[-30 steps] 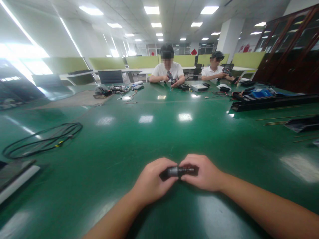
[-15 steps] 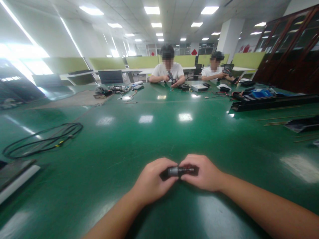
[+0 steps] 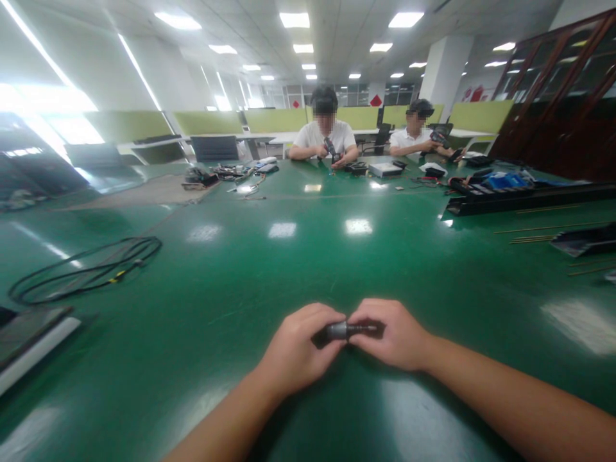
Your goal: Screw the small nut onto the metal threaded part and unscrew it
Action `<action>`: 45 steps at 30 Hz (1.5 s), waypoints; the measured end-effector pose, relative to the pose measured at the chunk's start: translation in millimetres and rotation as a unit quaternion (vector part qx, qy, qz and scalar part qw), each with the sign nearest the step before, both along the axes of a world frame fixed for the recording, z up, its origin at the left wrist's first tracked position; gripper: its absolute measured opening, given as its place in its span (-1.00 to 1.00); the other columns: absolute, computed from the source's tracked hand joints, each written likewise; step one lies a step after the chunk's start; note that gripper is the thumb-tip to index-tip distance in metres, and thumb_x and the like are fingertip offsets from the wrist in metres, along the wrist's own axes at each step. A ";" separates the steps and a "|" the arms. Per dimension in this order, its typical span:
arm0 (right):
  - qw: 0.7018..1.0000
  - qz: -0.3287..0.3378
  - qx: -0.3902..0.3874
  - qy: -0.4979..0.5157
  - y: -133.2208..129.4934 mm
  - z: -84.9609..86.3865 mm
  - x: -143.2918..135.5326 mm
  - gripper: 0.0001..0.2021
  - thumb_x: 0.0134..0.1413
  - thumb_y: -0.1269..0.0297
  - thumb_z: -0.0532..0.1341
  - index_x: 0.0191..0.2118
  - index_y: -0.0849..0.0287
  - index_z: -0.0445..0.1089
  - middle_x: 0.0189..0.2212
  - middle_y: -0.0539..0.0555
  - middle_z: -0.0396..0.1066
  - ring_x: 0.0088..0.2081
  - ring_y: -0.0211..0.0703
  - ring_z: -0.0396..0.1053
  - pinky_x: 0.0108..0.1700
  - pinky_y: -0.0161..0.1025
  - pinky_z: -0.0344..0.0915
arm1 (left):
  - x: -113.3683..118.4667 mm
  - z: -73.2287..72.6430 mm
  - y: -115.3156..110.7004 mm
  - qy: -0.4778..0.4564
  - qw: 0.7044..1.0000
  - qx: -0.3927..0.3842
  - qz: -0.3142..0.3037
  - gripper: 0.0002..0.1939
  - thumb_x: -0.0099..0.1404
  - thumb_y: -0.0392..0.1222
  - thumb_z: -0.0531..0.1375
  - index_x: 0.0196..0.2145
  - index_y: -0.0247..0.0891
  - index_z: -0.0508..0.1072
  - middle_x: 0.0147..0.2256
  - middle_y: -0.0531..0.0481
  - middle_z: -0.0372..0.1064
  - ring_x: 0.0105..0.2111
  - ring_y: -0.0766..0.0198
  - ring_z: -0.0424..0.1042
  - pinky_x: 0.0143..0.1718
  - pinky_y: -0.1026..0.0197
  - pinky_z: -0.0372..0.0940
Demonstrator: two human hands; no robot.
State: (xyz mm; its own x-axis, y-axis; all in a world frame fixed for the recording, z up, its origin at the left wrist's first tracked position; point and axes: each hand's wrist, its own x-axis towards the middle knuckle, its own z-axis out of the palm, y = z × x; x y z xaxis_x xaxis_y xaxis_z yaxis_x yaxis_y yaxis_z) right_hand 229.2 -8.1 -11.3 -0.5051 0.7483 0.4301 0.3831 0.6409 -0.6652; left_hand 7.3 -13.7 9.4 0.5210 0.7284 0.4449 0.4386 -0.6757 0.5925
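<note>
Between my hands, just above the green table (image 3: 231,276), lies a short dark cylindrical part (image 3: 339,330) with a thicker grey body at the left and a thin dark shaft to the right. My left hand (image 3: 303,343) is curled around the grey body, thumb below and fingers above. The fingertips of my right hand (image 3: 389,333) pinch the part near where the body meets the shaft. Both hands' fingertips almost touch. The left end of the part is hidden in my left palm, and its exact kind cannot be made out.
A coiled black cable (image 3: 86,269) and a flat dark device (image 3: 33,340) lie at left. Black channel pieces (image 3: 520,197) and thin brass-coloured rods (image 3: 534,240) are at right. Across the table two people (image 3: 325,138) hold tools, among scattered parts.
My left hand and the part have shifted very slightly right. My right fingertips have closed in on the part, covering more of the shaft's ridged start.
</note>
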 end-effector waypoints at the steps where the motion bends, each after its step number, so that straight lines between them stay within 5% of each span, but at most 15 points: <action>1: 1.000 -0.003 -0.003 -0.001 0.2 0.1 -0.1 -0.88 0.03 0.41 0.33 -0.25 0.16 0.51 -0.39 0.02 0.46 -0.37 -0.22 0.37 -0.30 -0.29 0.25 | 0.3 -0.8 0.0 -0.001 1.000 0.002 0.004 -0.80 0.23 -0.29 0.27 -0.16 -0.18 0.49 -0.20 0.00 0.50 -0.19 0.27 0.47 -0.11 0.24 0.34; 45: 0.999 -0.029 -0.020 -0.031 1.3 0.2 0.1 -0.94 0.05 0.34 0.33 -0.31 0.17 0.51 -0.45 0.01 0.45 -0.41 -0.22 0.36 -0.34 -0.29 0.21 | -2.3 -1.6 0.1 0.009 1.000 0.008 0.021 -0.79 0.20 -0.31 0.28 -0.17 -0.21 0.52 -0.22 -0.05 0.51 -0.21 0.22 0.48 -0.13 0.19 0.38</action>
